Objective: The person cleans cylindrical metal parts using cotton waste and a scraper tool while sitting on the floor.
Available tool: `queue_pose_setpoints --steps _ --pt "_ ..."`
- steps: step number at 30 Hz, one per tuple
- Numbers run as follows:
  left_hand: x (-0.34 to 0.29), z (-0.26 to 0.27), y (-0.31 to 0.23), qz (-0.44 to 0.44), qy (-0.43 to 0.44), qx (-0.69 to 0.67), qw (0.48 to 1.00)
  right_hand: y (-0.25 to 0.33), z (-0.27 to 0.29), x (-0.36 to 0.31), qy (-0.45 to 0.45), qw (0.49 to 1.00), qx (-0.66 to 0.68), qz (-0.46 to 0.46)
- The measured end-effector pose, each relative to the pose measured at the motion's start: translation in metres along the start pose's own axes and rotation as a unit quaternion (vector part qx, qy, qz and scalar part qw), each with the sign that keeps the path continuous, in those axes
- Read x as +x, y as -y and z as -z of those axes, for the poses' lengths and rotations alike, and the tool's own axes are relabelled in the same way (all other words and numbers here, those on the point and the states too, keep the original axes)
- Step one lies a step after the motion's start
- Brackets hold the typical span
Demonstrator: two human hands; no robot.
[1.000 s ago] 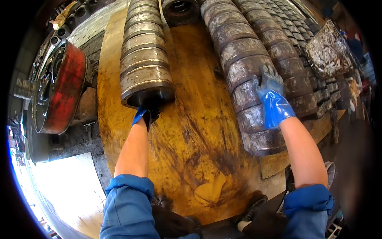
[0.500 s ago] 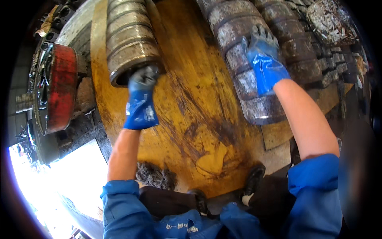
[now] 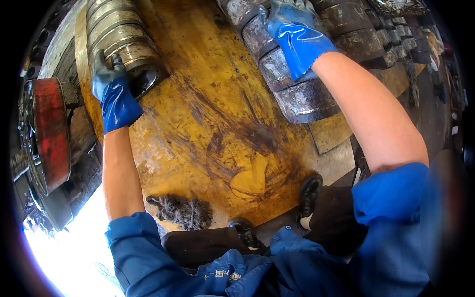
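Observation:
On the left of the yellow board, steel rings (image 3: 137, 53) lie on their sides end to end in a row. My left hand (image 3: 110, 81), in a blue and grey rubber glove, touches the nearest ring's left side near its open end, its visible fingers stretched out. A second row of worn, greasy steel rings (image 3: 304, 101) lies to the right. My right hand (image 3: 292, 17), gloved alike, lies over that row's top with fingers spread; the upper frame edge cuts part of it off.
The yellow board (image 3: 208, 133) is smeared with dark grease. A grey rag (image 3: 183, 212) lies near my feet. A red round metal part (image 3: 51, 133) stands at the left. More dark rings (image 3: 356, 44) and smaller metal pieces (image 3: 401, 39) are stacked at the far right.
My left hand has moved from the nearest ring's open end to its left outer side. My right hand stays on the right row. The whole view has shifted, with both rows now higher and further left.

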State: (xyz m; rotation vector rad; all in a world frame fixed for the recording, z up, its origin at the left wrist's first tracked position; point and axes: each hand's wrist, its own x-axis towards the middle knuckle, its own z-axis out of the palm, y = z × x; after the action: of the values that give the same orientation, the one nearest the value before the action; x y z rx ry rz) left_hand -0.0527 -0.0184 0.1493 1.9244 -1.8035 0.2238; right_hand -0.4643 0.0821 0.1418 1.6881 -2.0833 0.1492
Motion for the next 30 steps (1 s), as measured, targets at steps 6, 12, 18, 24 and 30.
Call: queue_pose_setpoints --steps 6,12,18,24,30 --pt "-0.001 -0.002 0.001 -0.004 0.013 0.022 1.000 -0.003 -0.001 -0.006 -0.011 1.000 0.005 -0.003" --pt "-0.009 0.001 -0.014 0.021 0.023 -0.011 0.999 -0.007 -0.009 -0.003 -0.011 1.000 0.003 0.000" --pt "-0.012 0.000 -0.004 -0.050 -0.077 -0.059 0.994 0.006 0.006 0.011 0.074 0.997 0.015 -0.015" --pt "-0.007 -0.026 -0.041 -0.073 -0.050 -0.091 0.992 -0.038 0.027 0.012 0.137 0.989 0.024 -0.054" --pt "-0.004 0.004 0.006 -0.099 -0.052 0.036 0.993 -0.002 0.021 0.010 0.112 0.986 0.119 -0.031"
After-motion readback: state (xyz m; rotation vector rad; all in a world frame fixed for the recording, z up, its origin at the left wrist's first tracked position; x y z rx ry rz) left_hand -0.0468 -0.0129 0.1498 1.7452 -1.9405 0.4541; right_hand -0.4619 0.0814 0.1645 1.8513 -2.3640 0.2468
